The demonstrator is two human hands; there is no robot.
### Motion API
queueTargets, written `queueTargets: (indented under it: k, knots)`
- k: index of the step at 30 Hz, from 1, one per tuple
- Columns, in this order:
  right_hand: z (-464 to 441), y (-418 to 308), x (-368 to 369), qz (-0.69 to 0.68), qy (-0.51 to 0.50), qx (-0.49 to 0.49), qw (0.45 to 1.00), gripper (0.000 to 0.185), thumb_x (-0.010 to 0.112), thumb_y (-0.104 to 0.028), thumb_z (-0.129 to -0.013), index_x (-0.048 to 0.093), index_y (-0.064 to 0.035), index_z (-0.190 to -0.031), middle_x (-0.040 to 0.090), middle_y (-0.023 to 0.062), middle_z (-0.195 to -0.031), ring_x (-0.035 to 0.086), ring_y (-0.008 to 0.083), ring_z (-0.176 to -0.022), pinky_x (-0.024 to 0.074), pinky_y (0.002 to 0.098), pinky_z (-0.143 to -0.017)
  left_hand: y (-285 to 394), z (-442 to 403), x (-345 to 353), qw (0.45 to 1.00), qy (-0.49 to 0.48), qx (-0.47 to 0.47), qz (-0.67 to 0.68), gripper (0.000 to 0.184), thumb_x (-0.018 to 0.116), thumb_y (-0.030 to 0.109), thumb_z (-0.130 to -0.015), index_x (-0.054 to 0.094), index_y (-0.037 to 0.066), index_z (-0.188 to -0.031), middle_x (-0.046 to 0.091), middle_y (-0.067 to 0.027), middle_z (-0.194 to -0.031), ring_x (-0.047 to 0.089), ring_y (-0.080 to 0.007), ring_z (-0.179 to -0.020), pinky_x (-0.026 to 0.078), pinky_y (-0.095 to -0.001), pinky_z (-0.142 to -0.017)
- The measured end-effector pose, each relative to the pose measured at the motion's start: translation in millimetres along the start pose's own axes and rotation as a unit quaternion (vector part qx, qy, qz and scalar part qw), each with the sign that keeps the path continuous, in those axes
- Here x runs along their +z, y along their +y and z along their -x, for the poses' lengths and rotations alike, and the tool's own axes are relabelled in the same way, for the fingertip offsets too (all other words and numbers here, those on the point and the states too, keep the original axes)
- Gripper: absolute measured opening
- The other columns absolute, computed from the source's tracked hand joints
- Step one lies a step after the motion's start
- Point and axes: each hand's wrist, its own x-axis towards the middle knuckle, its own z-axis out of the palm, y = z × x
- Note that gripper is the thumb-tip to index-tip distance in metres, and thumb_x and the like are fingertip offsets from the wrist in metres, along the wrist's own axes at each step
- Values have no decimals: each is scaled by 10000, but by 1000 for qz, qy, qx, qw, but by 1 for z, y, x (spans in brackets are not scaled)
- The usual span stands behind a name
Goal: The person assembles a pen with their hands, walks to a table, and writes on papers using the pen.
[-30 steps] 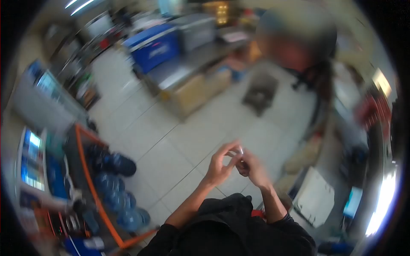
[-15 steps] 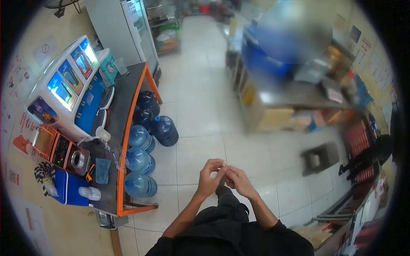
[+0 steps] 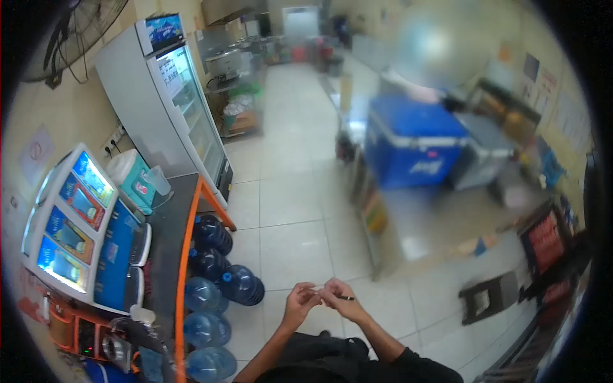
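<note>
Low in the centre, my left hand point(image 3: 300, 304) and my right hand point(image 3: 341, 300) meet fingertip to fingertip above the tiled floor. My left thumb and fingers are pinched on something small and pale, too small to name. A thin dark stick-like item point(image 3: 345, 298) pokes out of my right hand, whose fingers are closed on it. Large blue water bottles point(image 3: 242, 285) stand on the floor to the left of my hands.
On the left, an orange-edged counter point(image 3: 167, 220) holds a drinks dispenser point(image 3: 83, 223). Beyond it stands a glass-door fridge point(image 3: 150, 108). A metal table point(image 3: 415, 223) at right carries a blue cooler point(image 3: 412, 140) and a grey cooler point(image 3: 480, 150). A stool point(image 3: 490, 297) stands at lower right.
The view has swung from the right-hand side toward the aisle, fridge and counter. My hands remain together but sit lower in view, and the dark item now shows in my right hand.
</note>
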Motion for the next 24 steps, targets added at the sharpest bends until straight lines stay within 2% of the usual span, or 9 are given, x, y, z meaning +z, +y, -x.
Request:
queueTargets:
  k: [3,5,7,10,12,15,17,20,24]
  knots:
    - [-93,-8,-24,9,-10,22,1000,177,678,-196,-1068,564,-66,-1028,630,-18,-837,543,43,-726,428,232,-618,-2,-70,-34,997,53,-42,-32,347,654,132,-1068,545,19,-1378,728,-126,-1164,697,-197,-1034,555,-363,-949]
    - [-162,3,-31,75,-9,-86,993,157,650,-214,-1085,589,-71,-1107,645,11,-886,577,64,-727,435,234,-582,-45,-117,-69,969,130,-155,145,371,609,223,-1097,537,59,-1422,708,-144,-1262,719,-234,-1098,547,-384,-1007]
    - [-226,-4,-21,58,-28,53,996,224,623,-251,-1102,605,-52,-1203,684,29,-949,635,77,-818,479,213,-631,-63,-176,-82,943,95,-157,276,418,554,319,-1113,529,69,-1447,639,-157,-1393,672,-266,-1221,505,-413,-1086]
    - [-348,11,13,-124,-105,64,985,298,540,-312,-1136,612,-42,-1239,673,75,-1095,633,143,-831,511,269,-738,-18,-280,-80,931,65,-177,311,535,375,486,-1130,573,17,-1294,662,-104,-1102,632,-249,-1168,436,-457,-1104]
    - [-414,-8,32,-229,-122,114,959,298,530,-314,-1139,614,-41,-1226,654,68,-1105,606,146,-811,498,272,-739,0,-347,-94,766,80,-291,568,566,374,525,-1115,579,11,-1235,660,-114,-974,646,-262,-1107,482,-466,-1040]
    - [-535,-76,28,-465,-83,175,864,297,518,-312,-1141,603,-38,-1216,610,53,-1083,548,150,-807,477,289,-742,6,-479,-132,646,-360,-112,663,528,315,515,-1097,584,71,-998,558,-64,-803,615,-216,-894,512,-402,-772]
    - [-604,-125,-5,-655,-87,90,745,229,576,-299,-1117,599,-74,-1158,605,36,-1074,523,129,-811,479,292,-756,28,-544,-143,737,-250,-106,619,516,321,526,-1087,581,84,-1032,554,-68,-796,600,-225,-840,498,-401,-733]
    - [-705,-147,-63,-717,-108,14,689,200,566,-293,-1123,596,-97,-1149,609,34,-1098,520,114,-822,472,249,-717,75,-637,-138,906,31,-169,386,504,329,544,-1074,577,105,-1084,548,-75,-785,577,-239,-759,477,-401,-674]
    - [-843,-152,-134,-608,-26,-39,792,208,556,-298,-1130,596,-97,-1170,621,56,-1127,516,115,-824,477,241,-710,112,-784,-134,931,94,-171,308,502,341,568,-1055,571,133,-1153,540,-84,-771,547,-258,-651,448,-401,-595]
